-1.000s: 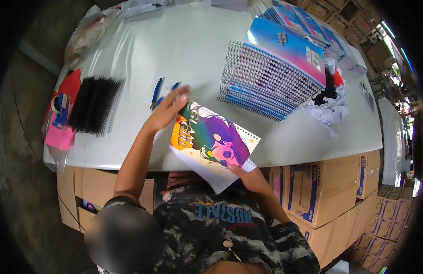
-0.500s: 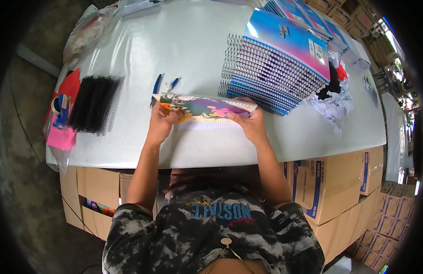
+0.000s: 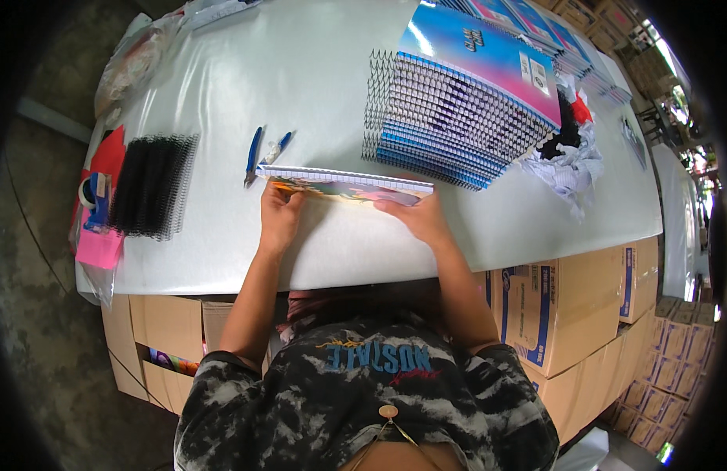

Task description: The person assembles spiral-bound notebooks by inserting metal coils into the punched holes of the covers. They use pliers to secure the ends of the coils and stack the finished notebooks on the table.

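Between both hands I hold a notebook (image 3: 344, 187) with a colourful cover, tilted up on edge over the table so that its long punched edge faces up. My left hand (image 3: 282, 210) grips its left end, thumb on the cover. At the right end my right hand (image 3: 414, 218) is closed on it the same way. Just beyond the notebook's left corner lie blue-handled pliers (image 3: 254, 153), partly covered by it. To the far right rises a stack of spiral notebooks (image 3: 465, 114) with blue and pink covers, black wire coils sticking out on the left side.
Black wire coils (image 3: 153, 184) lie bundled at left, beside a blue tape dispenser (image 3: 98, 200) and pink paper (image 3: 100, 247). Crumpled paper (image 3: 571, 173) sits right of the stack. Cardboard boxes (image 3: 575, 302) stand under the table's near edge; plastic bags (image 3: 131, 67) lie far left.
The notebook has been tipped, so its cover shows less and its punched edge now faces up. Both hands keep their hold. The view has shifted slightly.
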